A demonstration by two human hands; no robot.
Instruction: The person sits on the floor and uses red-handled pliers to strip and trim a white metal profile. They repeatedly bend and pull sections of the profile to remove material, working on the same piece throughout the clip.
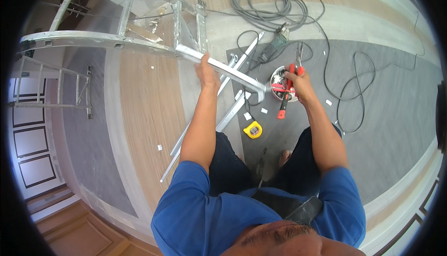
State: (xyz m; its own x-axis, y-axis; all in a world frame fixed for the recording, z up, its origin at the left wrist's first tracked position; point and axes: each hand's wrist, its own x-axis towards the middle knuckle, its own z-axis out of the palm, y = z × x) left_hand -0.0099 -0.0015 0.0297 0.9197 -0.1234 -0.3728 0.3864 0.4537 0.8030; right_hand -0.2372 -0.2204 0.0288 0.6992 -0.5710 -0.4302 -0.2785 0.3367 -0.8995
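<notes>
My left hand [207, 73] is closed round a long white metal rail [235, 74], held slantwise above the floor. A short bent end piece [257, 96] shows at the rail's right end. My right hand [301, 86] grips red-handled pliers [301, 59], their metal jaws pointing away from me and apart. Just below that hand stands a round white bucket [274, 75] of tools. Across its top lies a red-and-black handled tool [282, 108]; its other end is hidden. Nearer me, a yellow tape measure [253, 129] lies on the floor.
More white rails [233, 111] lie below my left arm. A green power drill [275, 46] rests beyond the bucket, near a coil of dark cable [270, 9]. Loose cable [356, 86] loops across the right floor. A metal ladder [125, 39] spans the upper left.
</notes>
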